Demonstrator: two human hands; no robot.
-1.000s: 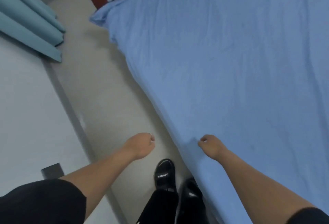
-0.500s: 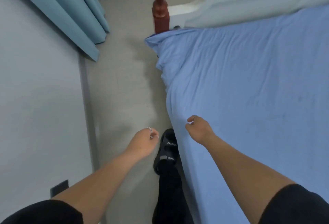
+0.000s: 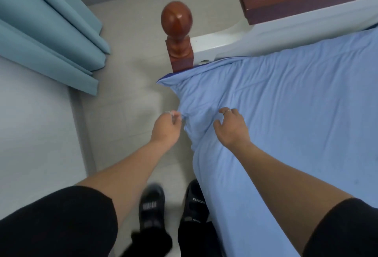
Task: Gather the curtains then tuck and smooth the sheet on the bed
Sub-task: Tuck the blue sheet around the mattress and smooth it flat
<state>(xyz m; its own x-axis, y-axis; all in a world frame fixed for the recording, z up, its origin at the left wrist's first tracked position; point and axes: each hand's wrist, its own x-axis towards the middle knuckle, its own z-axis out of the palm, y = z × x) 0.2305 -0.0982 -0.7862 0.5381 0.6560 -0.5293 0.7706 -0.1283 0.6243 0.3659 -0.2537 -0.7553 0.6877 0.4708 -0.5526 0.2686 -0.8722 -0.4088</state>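
Observation:
The light blue sheet (image 3: 286, 113) covers the bed on the right, and its corner is bunched and wrinkled below the wooden bedpost (image 3: 177, 31). My left hand (image 3: 166, 128) is at the bed's side edge and pinches a small fold of the sheet there. My right hand (image 3: 231, 128) lies on top of the sheet just inside that corner, fingers bent and thumb spread, with no cloth gathered in it. The teal curtains (image 3: 51, 38) hang in folds at the upper left, against the wall.
A narrow strip of beige floor (image 3: 126, 93) runs between the wall (image 3: 30, 134) and the bed. The red-brown and white footboard (image 3: 296, 11) closes the bed's far end. My black shoes (image 3: 152, 205) stand on the floor close beside the bed.
I have stepped along the bed to its corner; the bedpost and curtains are nearer. My left hand reached to the sheet's edge and took a fold; my right hand moved onto the corner.

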